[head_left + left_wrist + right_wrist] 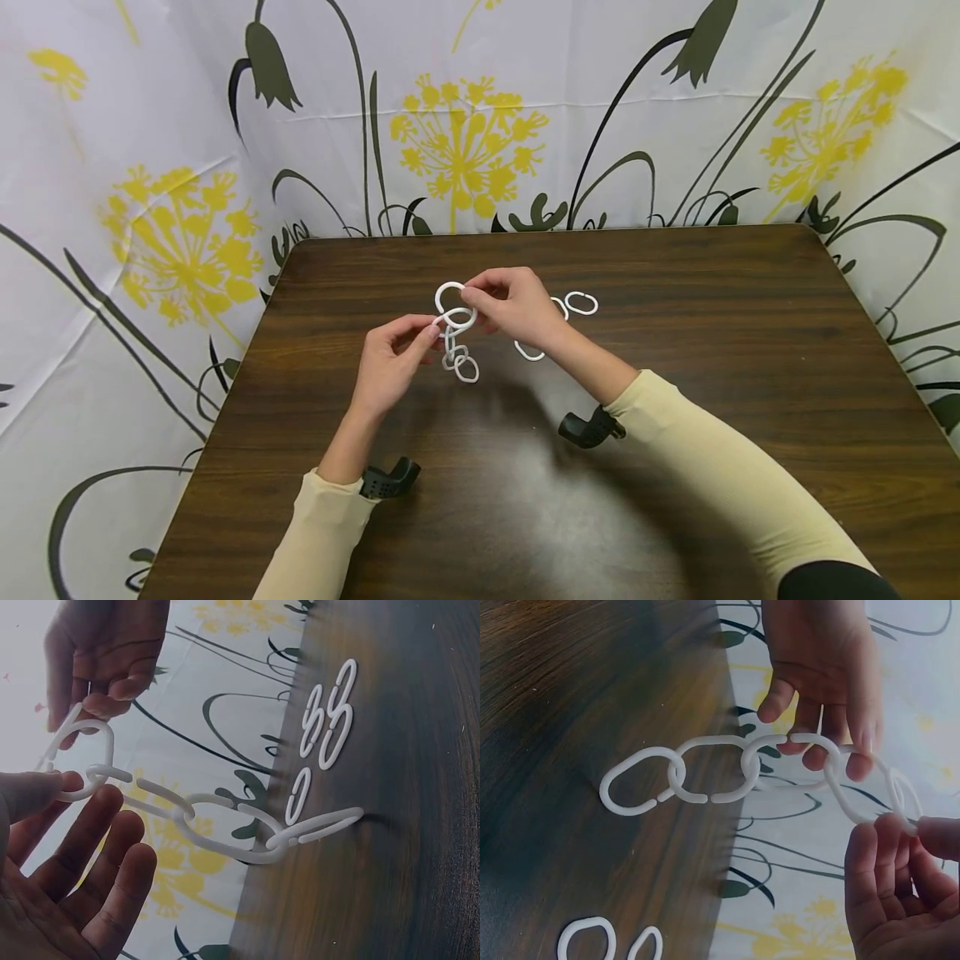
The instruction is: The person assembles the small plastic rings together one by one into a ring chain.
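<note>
A short chain of white open-ended plastic links [467,370] hangs between the two hands above the table. My left hand [390,357] pinches the chain's top link [109,742] between thumb and index finger; its other fingers are spread in the left wrist view. To its right, my right hand [517,307] pinches another white link [444,291] with thumb and fingertips. That link overlaps the top one; whether they are fully hooked I cannot tell. The chain's lowest link [634,780] hangs close to the tabletop.
Loose white links [581,302] lie on the brown wooden table [712,333], behind and beside the right forearm. In the left wrist view, several loose links [298,796] lie grouped. A patterned curtain [330,125] hangs behind the table. Each wrist carries a black camera [588,428].
</note>
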Action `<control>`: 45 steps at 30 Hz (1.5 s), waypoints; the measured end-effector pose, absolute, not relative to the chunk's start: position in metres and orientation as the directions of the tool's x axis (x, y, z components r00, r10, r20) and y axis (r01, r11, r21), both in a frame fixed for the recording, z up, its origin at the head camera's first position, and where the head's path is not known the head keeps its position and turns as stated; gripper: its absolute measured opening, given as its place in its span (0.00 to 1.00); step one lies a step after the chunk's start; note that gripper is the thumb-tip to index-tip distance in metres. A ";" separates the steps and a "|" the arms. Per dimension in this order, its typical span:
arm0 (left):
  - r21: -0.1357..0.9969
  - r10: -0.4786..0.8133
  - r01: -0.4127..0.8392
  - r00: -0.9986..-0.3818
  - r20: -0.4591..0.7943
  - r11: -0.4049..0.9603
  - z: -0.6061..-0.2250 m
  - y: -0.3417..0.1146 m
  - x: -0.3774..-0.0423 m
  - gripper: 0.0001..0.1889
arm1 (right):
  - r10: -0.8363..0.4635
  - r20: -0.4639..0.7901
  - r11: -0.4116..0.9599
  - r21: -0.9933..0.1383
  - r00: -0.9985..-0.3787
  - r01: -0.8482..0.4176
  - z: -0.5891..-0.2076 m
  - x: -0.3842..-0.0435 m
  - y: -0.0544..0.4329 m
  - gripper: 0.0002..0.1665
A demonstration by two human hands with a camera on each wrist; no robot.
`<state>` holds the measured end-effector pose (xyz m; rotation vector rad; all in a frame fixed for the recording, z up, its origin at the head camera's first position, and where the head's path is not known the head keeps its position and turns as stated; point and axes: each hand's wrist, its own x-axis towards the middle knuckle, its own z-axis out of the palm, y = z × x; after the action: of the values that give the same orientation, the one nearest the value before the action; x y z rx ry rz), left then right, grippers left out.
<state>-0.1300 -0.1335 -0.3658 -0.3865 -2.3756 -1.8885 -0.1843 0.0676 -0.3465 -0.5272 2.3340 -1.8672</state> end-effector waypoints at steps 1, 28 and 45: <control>0.947 0.146 0.248 -0.964 0.220 0.206 -0.366 -0.133 -0.130 0.09 | -0.330 0.123 0.193 -0.962 -0.936 -0.194 -0.347 -0.184 0.068 0.10; 0.943 0.152 0.247 -0.964 0.217 0.221 -0.369 -0.133 -0.131 0.10 | -0.220 0.069 0.214 -0.970 -0.973 -0.117 -0.353 -0.190 0.078 0.08; 0.919 0.119 0.235 -0.971 0.207 0.316 -0.365 -0.132 -0.131 0.12 | -0.327 0.109 0.110 -0.982 -0.939 -0.152 -0.349 -0.186 0.071 0.06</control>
<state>-0.1312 -0.1323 -0.3650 -0.3324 -2.4646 -1.7491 -0.1859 0.0712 -0.3490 -0.4872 2.2357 -1.9498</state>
